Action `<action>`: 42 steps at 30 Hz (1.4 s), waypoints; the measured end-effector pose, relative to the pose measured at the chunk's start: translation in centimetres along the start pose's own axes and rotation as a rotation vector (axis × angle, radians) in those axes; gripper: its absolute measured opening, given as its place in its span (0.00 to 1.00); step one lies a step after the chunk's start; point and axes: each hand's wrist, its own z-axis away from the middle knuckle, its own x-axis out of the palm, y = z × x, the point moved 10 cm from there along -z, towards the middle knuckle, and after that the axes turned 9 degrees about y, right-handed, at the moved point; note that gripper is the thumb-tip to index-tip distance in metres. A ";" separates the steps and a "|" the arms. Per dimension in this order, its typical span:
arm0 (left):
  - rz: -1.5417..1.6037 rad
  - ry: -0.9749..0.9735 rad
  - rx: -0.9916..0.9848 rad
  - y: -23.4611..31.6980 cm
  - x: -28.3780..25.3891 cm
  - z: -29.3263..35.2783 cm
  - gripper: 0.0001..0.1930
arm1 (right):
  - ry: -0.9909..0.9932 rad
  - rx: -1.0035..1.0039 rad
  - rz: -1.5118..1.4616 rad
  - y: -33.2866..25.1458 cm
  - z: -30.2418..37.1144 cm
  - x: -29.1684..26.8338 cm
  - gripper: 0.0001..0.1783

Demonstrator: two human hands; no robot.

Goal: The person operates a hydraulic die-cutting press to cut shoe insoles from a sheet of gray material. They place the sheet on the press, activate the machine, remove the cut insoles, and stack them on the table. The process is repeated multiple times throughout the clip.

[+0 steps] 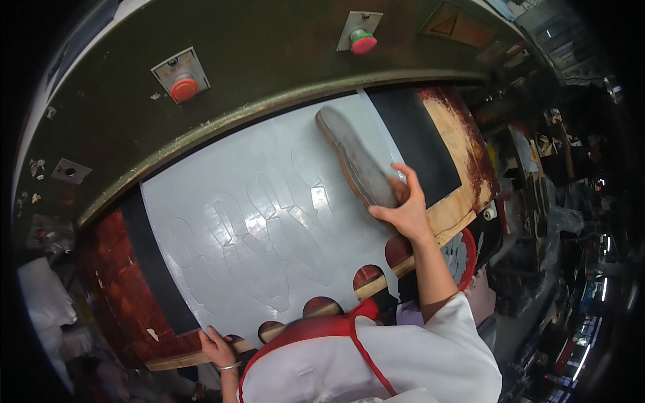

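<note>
A grey sheet (pixel 201 195) lies over the dark cutting pad, with several sole-shaped outlines pressed into it. On its far right part sits a sole-shaped cutting die (pixel 359 161), grey on top with a brownish side wall. My right hand (pixel 406 205) grips the die's near end, thumb on one side and fingers on the other. At the sheet's near left corner is my left hand (pixel 216 349), a bangle on its wrist. Its fingers are apart and touch the sheet's edge. Several rounded cut-outs (pixel 322 307) line the near edge.
The green machine beam (pixel 269 60) spans the far side, carrying a red button (pixel 183 88) and a pink-red button (pixel 363 42). Black pad (pixel 420 141) and worn brown board (pixel 463 161) show beyond the sheet. A red tub (pixel 467 258) holding grey pieces stands at right.
</note>
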 end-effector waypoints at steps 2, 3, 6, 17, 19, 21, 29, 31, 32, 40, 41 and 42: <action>-0.018 -0.002 0.007 -0.1 -0.3 0.4 0.14 | 0.132 -0.394 0.542 -2.3 -1.1 -0.5 0.51; -0.007 -0.017 0.015 0.0 -0.1 0.5 0.14 | 0.126 -0.434 0.578 -1.9 -1.6 -0.2 0.52; -0.040 -0.014 0.013 0.4 0.1 0.5 0.14 | 0.113 -0.598 0.661 -1.4 -1.6 0.7 0.57; -0.149 0.151 0.115 2.3 1.5 -4.5 0.16 | 0.313 -0.489 0.365 2.4 -4.7 -0.6 0.58; -0.288 0.277 0.297 4.8 1.9 -6.2 0.19 | 0.243 -0.499 0.493 1.5 -7.3 1.2 0.56; -0.293 0.222 0.147 4.7 2.7 -9.3 0.20 | 0.278 -0.383 0.498 -0.1 -10.2 2.6 0.58; -0.440 0.254 0.410 11.0 7.2 -18.3 0.20 | 0.718 -0.730 0.389 -15.2 -17.2 7.3 0.53; -0.462 0.231 0.472 11.9 9.4 -21.4 0.20 | 0.779 -0.689 0.353 -14.9 -17.5 7.4 0.54; -0.460 0.219 0.498 12.2 10.7 -22.8 0.20 | 0.799 -0.664 0.316 -14.6 -17.7 7.4 0.54; -0.491 0.234 0.633 14.1 14.4 -28.4 0.20 | 0.633 -0.554 0.448 -9.2 -15.4 3.7 0.51; -0.483 0.270 0.624 14.2 13.9 -28.5 0.20 | 0.654 -0.497 0.464 -7.3 -15.0 2.2 0.49; -0.468 0.256 0.611 14.0 13.8 -28.7 0.20 | 0.603 -0.284 0.451 -4.0 -15.4 1.3 0.43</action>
